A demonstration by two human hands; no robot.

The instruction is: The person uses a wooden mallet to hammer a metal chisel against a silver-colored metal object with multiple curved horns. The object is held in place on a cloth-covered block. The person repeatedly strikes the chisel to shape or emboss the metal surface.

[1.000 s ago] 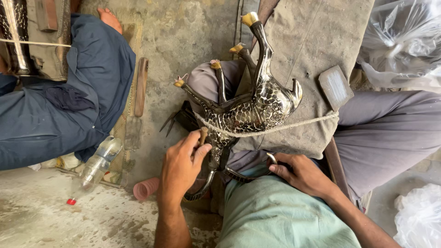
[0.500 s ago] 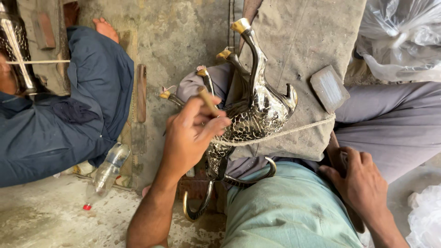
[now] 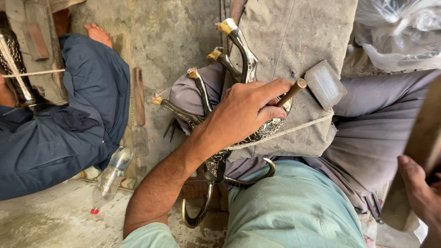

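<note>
Gripping a thin wooden-handled tool (image 3: 294, 90), my left hand (image 3: 243, 112) is closed round it and pressed against the silver ewer (image 3: 257, 128) lying across my lap. My right hand (image 3: 420, 193) sits low at the right edge; its fingers curl against a flat brown piece (image 3: 425, 151), though I cannot tell whether they actually clamp it. The two hands are well apart.

The ewer rests on a grey cloth (image 3: 294, 41) over my knee, tied down by a cord (image 3: 294, 130) running across its belly. Its curved handle (image 3: 202, 211) hangs near my shirt, and the body where my hand works already shows fine patterned chasing; I judge the decoration well along, but my hand hides how much bare metal is left. Several spouts with yellow tips (image 3: 227, 26) reach away from me. A grey block (image 3: 325, 84) lies on the cloth just beyond. Farther left, a plastic bottle (image 3: 110, 177) lies on the concrete beside another person in blue (image 3: 69, 124).
</note>
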